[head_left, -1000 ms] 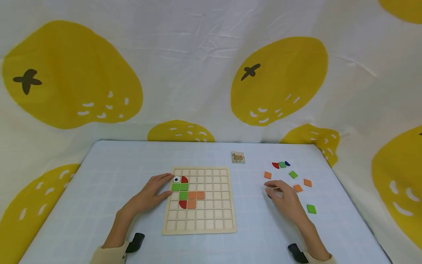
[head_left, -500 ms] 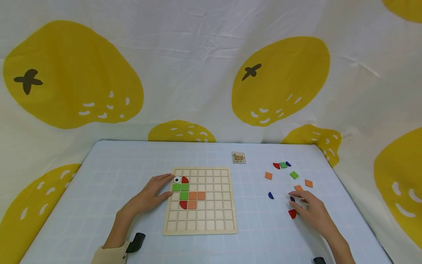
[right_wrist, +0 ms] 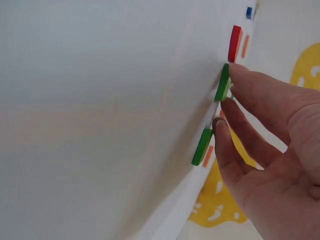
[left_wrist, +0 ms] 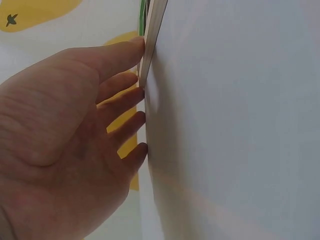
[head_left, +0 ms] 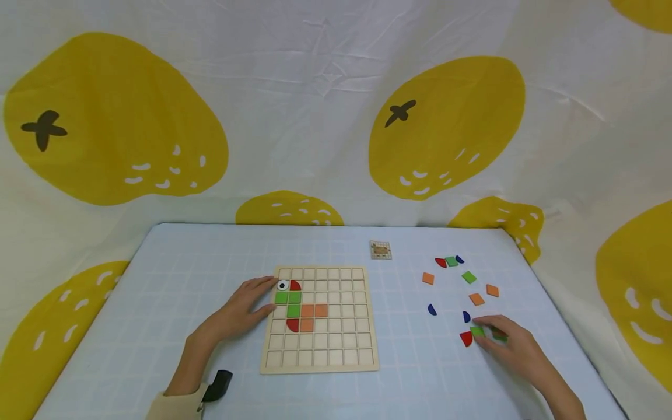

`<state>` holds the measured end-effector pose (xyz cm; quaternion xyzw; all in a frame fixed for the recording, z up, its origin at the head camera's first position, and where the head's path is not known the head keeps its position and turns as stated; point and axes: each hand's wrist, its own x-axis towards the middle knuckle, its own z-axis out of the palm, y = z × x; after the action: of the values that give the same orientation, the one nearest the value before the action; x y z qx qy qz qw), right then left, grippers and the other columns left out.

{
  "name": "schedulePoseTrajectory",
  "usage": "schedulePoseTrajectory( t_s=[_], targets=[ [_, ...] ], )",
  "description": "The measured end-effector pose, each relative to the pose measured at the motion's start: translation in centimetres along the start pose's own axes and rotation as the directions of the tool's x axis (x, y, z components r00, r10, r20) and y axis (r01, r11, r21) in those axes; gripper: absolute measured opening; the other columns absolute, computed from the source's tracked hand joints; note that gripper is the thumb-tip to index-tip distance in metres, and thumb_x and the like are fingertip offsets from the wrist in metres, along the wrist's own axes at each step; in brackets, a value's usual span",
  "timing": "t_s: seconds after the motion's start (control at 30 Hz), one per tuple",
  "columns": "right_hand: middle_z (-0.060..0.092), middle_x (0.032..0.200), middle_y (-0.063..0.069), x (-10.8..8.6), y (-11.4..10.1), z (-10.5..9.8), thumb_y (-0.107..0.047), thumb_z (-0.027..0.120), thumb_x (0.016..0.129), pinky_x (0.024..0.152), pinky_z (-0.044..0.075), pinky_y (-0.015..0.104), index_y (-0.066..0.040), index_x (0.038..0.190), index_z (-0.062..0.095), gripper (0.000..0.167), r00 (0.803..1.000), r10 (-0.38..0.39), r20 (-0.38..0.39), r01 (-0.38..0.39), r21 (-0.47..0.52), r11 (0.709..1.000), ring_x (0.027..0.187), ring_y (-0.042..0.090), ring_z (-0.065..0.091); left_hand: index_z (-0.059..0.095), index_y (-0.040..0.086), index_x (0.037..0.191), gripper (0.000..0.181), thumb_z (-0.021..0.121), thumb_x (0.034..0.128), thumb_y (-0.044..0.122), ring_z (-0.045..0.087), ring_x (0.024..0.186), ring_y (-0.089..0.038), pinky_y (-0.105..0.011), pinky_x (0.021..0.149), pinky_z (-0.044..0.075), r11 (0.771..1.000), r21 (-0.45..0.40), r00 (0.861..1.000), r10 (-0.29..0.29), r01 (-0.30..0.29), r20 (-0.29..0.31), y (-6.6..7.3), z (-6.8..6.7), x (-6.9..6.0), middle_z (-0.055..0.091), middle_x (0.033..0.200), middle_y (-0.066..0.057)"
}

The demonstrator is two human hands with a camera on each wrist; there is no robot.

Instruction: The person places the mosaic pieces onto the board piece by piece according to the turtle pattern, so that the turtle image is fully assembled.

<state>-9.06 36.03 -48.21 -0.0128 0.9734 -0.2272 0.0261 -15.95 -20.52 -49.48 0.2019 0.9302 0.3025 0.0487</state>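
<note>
The wooden grid board [head_left: 341, 353] lies in front of me, with red, green and orange tiles and a round eye tile [head_left: 283, 285] in its left columns. My left hand [head_left: 238, 312] rests against the board's left edge, fingers extended; the left wrist view shows its thumb on the board's edge [left_wrist: 155, 30]. Farther right, my right hand [head_left: 511, 344] pinches a green square tile [head_left: 476, 331] between thumb and index finger, low at the tabletop. A red quarter-round tile [head_left: 466, 338] and a blue half-round tile [head_left: 466, 316] lie beside it. Another green tile [right_wrist: 202, 146] is partly behind the fingers.
Several orange and green tiles lie farther back, such as an orange tile [head_left: 476, 299] and a green tile [head_left: 469, 277]. Another blue half-round tile [head_left: 432, 310] lies nearer the board. A small picture card [head_left: 380, 250] lies behind the board, before a patterned cloth [head_left: 336, 116].
My right hand has moved rightward, leaving one blue half-round tile on the table, then passing another blue one to the green square tile. The left hand has stayed at the board.
</note>
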Motion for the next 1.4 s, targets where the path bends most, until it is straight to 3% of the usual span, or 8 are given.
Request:
schedulePoseTrajectory(
  t_s=[0.13, 0.23, 0.4, 0.57, 0.8, 1.1, 1.27, 1.4],
  targets=[
    [0.07, 0.112, 0.007, -0.2, 0.4, 0.0, -0.014, 0.085, 0.084, 0.078, 0.057, 0.03, -0.01, 0.115, 0.076, 0.032, 0.999, -0.036, -0.021, 0.036, -0.014, 0.999, 0.093, 0.021, 0.061, 0.045, 0.003, 0.154, 0.06, 0.067, 0.1019, 0.023, 0.035, 0.145, -0.043, -0.063, 0.115, 0.033, 1.0, 0.0, 1.0, 0.005, -0.005, 0.0, -0.1, -0.1, -0.1, 0.044, 0.156, -0.02],
    [0.07, 0.109, 0.005, -0.2, 0.5, 0.0, -0.013, 0.086, 0.083, 0.073, 0.055, 0.023, -0.01, 0.113, 0.077, 0.032, 0.998, -0.047, -0.029, 0.047, 0.0, 0.999, 0.088, 0.018, 0.06, 0.045, 0.003, 0.154, 0.06, 0.066, 0.1022, 0.023, 0.034, 0.146, -0.044, -0.063, 0.115, 0.033, 1.0, 0.006, 1.0, 0.006, -0.006, -0.003, -0.1, -0.2, -0.2, 0.044, 0.156, -0.02],
    [0.067, 0.106, 0.005, -0.3, 0.5, 0.1, -0.008, 0.087, 0.081, 0.071, 0.056, 0.02, -0.009, 0.113, 0.076, 0.034, 0.999, -0.034, -0.036, 0.036, 0.039, 0.999, 0.084, 0.015, 0.061, 0.045, 0.005, 0.155, 0.06, 0.066, 0.1022, 0.025, 0.034, 0.146, -0.043, -0.063, 0.116, 0.032, 1.0, 0.0, 1.0, 0.006, -0.006, 0.001, -0.4, 0.0, -0.1, 0.043, 0.157, -0.019],
    [0.066, 0.11, 0.009, 0.0, 0.2, 0.1, -0.005, 0.084, 0.084, 0.073, 0.056, 0.016, -0.007, 0.113, 0.075, 0.031, 1.0, 0.0, -0.008, 0.0, 0.101, 0.995, 0.09, 0.02, 0.065, 0.044, 0.004, 0.155, 0.059, 0.065, 0.1029, 0.024, 0.032, 0.147, -0.044, -0.064, 0.116, 0.031, 1.0, -0.007, 1.0, 0.007, -0.007, 0.004, -0.1, -0.1, -0.1, 0.043, 0.157, -0.02],
    [0.065, 0.113, 0.007, 0.3, -0.6, 0.2, 0.002, 0.079, 0.087, 0.078, 0.053, 0.012, -0.012, 0.111, 0.075, 0.028, 0.997, -0.055, -0.054, 0.062, 0.146, 0.987, 0.092, 0.018, 0.065, 0.042, 0.003, 0.156, 0.061, 0.065, 0.103, 0.024, 0.03, 0.148, -0.044, -0.065, 0.116, 0.03, 1.0, -0.013, 1.0, 0.007, -0.007, 0.016, -0.3, 0.2, 0.2, 0.041, 0.158, -0.021],
    [0.07, 0.113, 0.006, 1.5, -2.3, 1.0, -0.006, 0.076, 0.093, 0.08, 0.053, 0.011, -0.009, 0.119, 0.073, 0.027, 0.99, -0.061, -0.128, 0.089, 0.227, 0.97, 0.098, 0.013, 0.065, 0.042, 0.004, 0.156, 0.062, 0.065, 0.1029, 0.025, 0.03, 0.148, -0.045, -0.065, 0.116, 0.03, 1.0, -0.01, 1.0, 0.001, -0.001, 0.015, -0.5, 0.3, 0.2, 0.04, 0.159, -0.02],
    [0.07, 0.113, 0.005, 2.3, -4.0, 1.7, -0.014, 0.075, 0.096, 0.081, 0.051, 0.009, -0.01, 0.12, 0.072, 0.024, 0.992, -0.018, -0.128, 0.054, 0.288, 0.956, 0.095, 0.007, 0.064, 0.043, 0.004, 0.156, 0.06, 0.065, 0.1033, 0.025, 0.03, 0.148, -0.044, -0.065, 0.116, 0.03, 1.0, -0.014, 1.0, 0.005, -0.004, 0.013, -0.3, 0.2, 0.0, 0.041, 0.158, -0.02],
    [0.071, 0.111, 0.004, 2.9, -5.5, 2.3, -0.016, 0.075, 0.096, 0.081, 0.051, 0.01, -0.011, 0.118, 0.073, 0.022, 0.989, -0.043, -0.143, 0.085, 0.306, 0.948, 0.095, 0.008, 0.065, 0.043, 0.005, 0.156, 0.06, 0.064, 0.1036, 0.025, 0.03, 0.148, -0.044, -0.065, 0.116, 0.03, 1.0, -0.015, 1.0, 0.0, 0.0, 0.015, -0.2, 0.1, -0.1, 0.041, 0.159, -0.02]
  ],
)
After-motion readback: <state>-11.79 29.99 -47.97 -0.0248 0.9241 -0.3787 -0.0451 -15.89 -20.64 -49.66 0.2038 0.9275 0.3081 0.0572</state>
